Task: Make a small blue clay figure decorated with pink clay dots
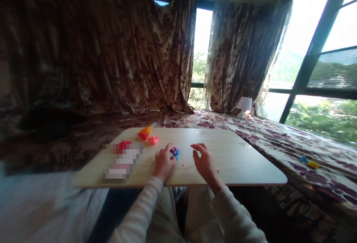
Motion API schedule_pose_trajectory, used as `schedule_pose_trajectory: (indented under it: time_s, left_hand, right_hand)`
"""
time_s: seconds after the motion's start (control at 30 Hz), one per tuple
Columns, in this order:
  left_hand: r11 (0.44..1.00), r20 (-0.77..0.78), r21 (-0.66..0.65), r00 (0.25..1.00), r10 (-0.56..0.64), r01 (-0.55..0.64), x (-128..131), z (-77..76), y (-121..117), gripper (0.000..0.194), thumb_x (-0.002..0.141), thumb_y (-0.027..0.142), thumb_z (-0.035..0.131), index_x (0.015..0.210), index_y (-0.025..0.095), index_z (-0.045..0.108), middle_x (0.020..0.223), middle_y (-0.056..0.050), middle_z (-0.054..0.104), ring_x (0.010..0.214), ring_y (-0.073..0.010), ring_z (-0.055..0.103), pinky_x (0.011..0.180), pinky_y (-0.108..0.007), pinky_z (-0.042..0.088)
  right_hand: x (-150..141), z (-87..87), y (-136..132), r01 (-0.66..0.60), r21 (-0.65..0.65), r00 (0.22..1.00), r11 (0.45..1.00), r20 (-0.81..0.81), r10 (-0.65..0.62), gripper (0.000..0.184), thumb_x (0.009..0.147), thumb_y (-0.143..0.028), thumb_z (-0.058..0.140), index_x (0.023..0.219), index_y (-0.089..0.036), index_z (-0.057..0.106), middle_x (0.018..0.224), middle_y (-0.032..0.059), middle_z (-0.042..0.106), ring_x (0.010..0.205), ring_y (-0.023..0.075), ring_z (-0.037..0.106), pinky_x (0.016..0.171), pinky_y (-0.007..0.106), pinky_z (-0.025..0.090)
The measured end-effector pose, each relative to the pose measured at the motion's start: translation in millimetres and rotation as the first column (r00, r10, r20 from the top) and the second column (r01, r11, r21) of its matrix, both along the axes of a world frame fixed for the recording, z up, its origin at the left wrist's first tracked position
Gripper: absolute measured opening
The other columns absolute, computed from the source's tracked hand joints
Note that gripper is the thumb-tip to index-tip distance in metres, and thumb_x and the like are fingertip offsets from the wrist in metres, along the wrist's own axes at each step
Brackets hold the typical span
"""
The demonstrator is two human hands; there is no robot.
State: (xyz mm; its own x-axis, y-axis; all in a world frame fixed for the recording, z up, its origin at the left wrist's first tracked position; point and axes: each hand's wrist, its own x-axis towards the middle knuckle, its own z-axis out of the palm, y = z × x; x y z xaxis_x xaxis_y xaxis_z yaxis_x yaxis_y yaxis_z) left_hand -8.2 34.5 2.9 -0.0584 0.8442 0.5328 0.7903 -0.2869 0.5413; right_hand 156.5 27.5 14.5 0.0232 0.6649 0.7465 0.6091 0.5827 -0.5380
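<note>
A small blue clay figure (175,151), shaped like a mushroom and dotted with pink spots, is upright on the white folding table (240,157). My left hand (164,163) holds it from the left side, thumb at its base and fingers curled behind. To the right of it, my right hand (203,160) hovers with thumb and forefinger apart, nothing visible between them. Between my hands lies a tiny pink clay ball (183,165). Another pink ball (218,170) rests right of my right wrist.
Crumpled orange-red wrapping (144,133), a pink piece (153,140) and a magenta lump (124,145) lie on the table's left, near a blurred-out flat item (122,165). A white lamp (244,104) stands behind. Blue and yellow pieces (312,165) lie on the patterned cover at right.
</note>
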Motion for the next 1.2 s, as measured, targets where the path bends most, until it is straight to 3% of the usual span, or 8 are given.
schedule_pose_trajectory:
  time_s: [0.13,0.27,0.47,0.67,0.83,0.93,1.07,1.2]
  left_hand:
    - [0.998,-0.012,0.057,1.0,0.013,-0.012,-1,0.1,-5,0.059,0.065,0.007,0.048,0.122,0.021,0.048,0.104,-0.006,0.064,0.099,-0.0232,0.054,0.097,-0.042,0.034]
    - [0.988,0.025,0.145,0.998,0.056,-0.059,-7,0.2,-10,0.055,0.064,0.006,0.046,0.116,0.02,0.052,0.107,-0.008,0.061,0.104,-0.0246,0.052,0.098,-0.043,0.034]
    - [0.978,0.13,0.176,0.988,0.086,-0.108,-15,-1.3,-7,0.039,0.068,0.01,0.045,0.105,0.017,0.058,0.1,-0.009,0.063,0.097,-0.024,0.055,0.09,-0.038,0.042]
    - [0.99,0.065,0.132,0.997,0.045,-0.053,-12,-3.8,-6,0.046,0.067,0.01,0.048,0.112,0.019,0.054,0.101,-0.007,0.062,0.099,-0.023,0.054,0.093,-0.039,0.04]
    - [0.996,-0.018,0.081,0.999,0.035,-0.033,-8,-3.0,-6,0.051,0.069,0.011,0.051,0.119,0.019,0.05,0.106,-0.008,0.062,0.101,-0.0235,0.053,0.096,-0.041,0.034]
    - [0.998,-0.049,0.054,0.998,0.038,-0.035,-4,-0.1,-6,0.05,0.071,0.016,0.053,0.121,0.019,0.049,0.107,-0.008,0.062,0.102,-0.0243,0.052,0.097,-0.042,0.031]
    - [0.999,-0.087,0.029,0.995,0.042,-0.039,-1,4.2,-5,0.051,0.072,0.017,0.054,0.123,0.021,0.049,0.107,-0.008,0.063,0.103,-0.0245,0.051,0.098,-0.043,0.029]
    - [0.999,-0.127,0.035,0.992,0.016,-0.012,2,7.4,-7,0.049,0.073,0.016,0.052,0.121,0.026,0.052,0.106,-0.005,0.064,0.104,-0.0246,0.05,0.1,-0.045,0.025]
  right_hand:
    - [25,14.0,1,0.078,-0.099,0.976,0.992,0.209,-0.056,0.022,0.074,-0.011,0.053,0.082,-0.022,0.07,0.084,0.0043,0.065,0.084,0.0195,0.057,0.078,0.032,0.042]
    - [31,15.3,4,0.151,-0.179,0.947,0.972,0.307,-0.09,0.02,0.074,-0.011,0.056,0.073,-0.023,0.072,0.079,0.0035,0.067,0.079,0.0188,0.059,0.072,0.029,0.041]
    - [9,4.6,-5,0.129,-0.208,0.902,0.97,0.43,-0.027,0.02,0.073,-0.012,0.058,0.064,-0.025,0.071,0.075,0.0026,0.067,0.073,0.0175,0.058,0.066,0.027,0.036]
    - [-17,3.4,-12,0.152,-0.189,0.87,0.97,0.491,-0.041,0.01,0.07,-0.021,0.065,0.061,-0.024,0.069,0.072,0.0039,0.065,0.071,0.0188,0.057,0.066,0.03,0.034]
    - [-25,6.3,-14,0.201,-0.191,0.819,0.961,0.571,-0.058,0.018,0.073,-0.014,0.059,0.058,-0.02,0.067,0.07,0.0072,0.065,0.071,0.0204,0.057,0.064,0.031,0.034]
    - [-27,6.5,-13,0.174,-0.167,0.871,0.97,0.486,-0.073,0.021,0.078,-0.012,0.053,0.064,-0.02,0.067,0.07,0.0058,0.065,0.072,0.0192,0.058,0.067,0.031,0.036]
    - [-33,0.4,-6,0.034,-0.068,0.995,0.997,0.095,-0.028,0.018,0.082,-0.015,0.048,0.08,-0.02,0.065,0.077,0.0032,0.065,0.075,0.0164,0.059,0.071,0.028,0.041]
    - [-39,-10.8,5,-0.087,-0.017,0.987,0.996,-0.14,0.083,0.016,0.08,-0.016,0.049,0.08,-0.018,0.065,0.078,0.0038,0.065,0.074,0.0159,0.059,0.07,0.027,0.045]
